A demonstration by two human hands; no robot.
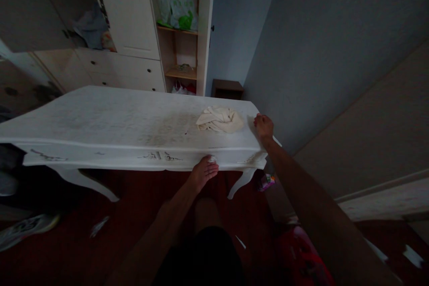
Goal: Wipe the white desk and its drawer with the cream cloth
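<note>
A white table (110,116) with curved legs and carved drawer fronts stands in front of me, its top marked by grey-brown smudges. My left hand (205,171) is at the right drawer front (187,156), with thumb and fingers closed around a white drawer knob (212,159). At the right end of the tabletop, my right hand (264,127) is curled into a fist against the edge; whatever is inside its fingers, if anything, is hidden. Between the two hands, farther in on the top, lies a crumpled cream cloth (219,119).
Behind the table stands a white wardrobe (124,18) with open shelves holding plastic bags (181,4). A grey wall (321,53) rises close on the right. A brown box (228,88) sits behind the table. On the dark red floor are a shoe (30,228) and a red bag (301,254).
</note>
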